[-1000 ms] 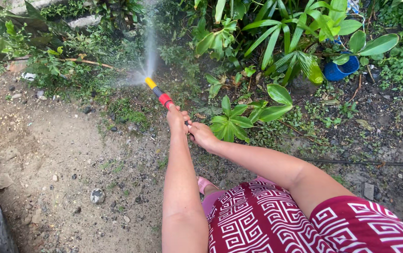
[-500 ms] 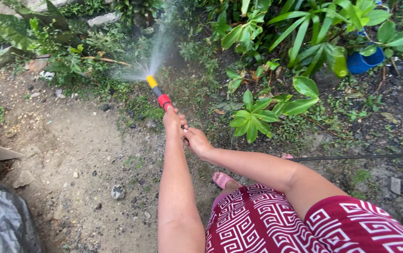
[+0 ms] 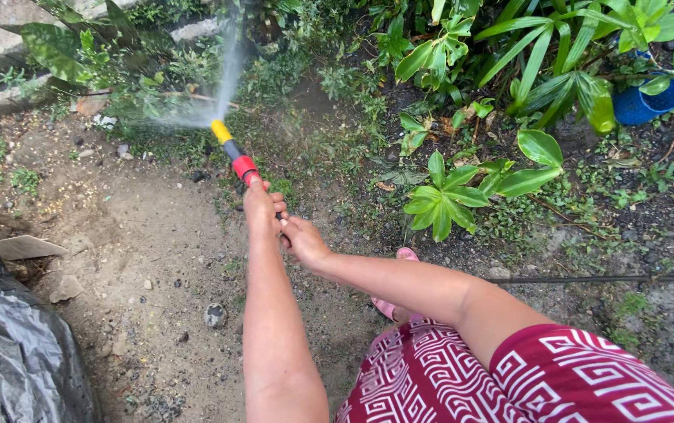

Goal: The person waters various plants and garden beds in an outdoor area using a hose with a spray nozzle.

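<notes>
**Hose nozzle held out over the garden bed**

A strip of bare dirt ground (image 3: 141,258) runs down the left of the view, and a bed of broad-leaved green plants (image 3: 509,70) fills the upper right. At the lower left edge lies a crumpled black plastic sheet (image 3: 8,345). The person's red and white patterned garment (image 3: 509,376) takes up the lower right corner, with a pink sandal (image 3: 399,301) showing just beyond it on the soil. A blue pot (image 3: 646,102) sits among the leaves at the upper right. A thin dark hose (image 3: 603,278) lies across the ground on the right.

Both arms stretch forward. The left hand (image 3: 262,205) is closed around the spray nozzle (image 3: 231,153), a yellow-tipped, black and red piece pointing up and left toward the plants. The right hand (image 3: 301,239) sits just behind the left, fingers curled at the rear of the nozzle. Water spray (image 3: 227,70) fans from the tip. A small grey stone (image 3: 215,315) lies on the dirt near the left forearm.
</notes>
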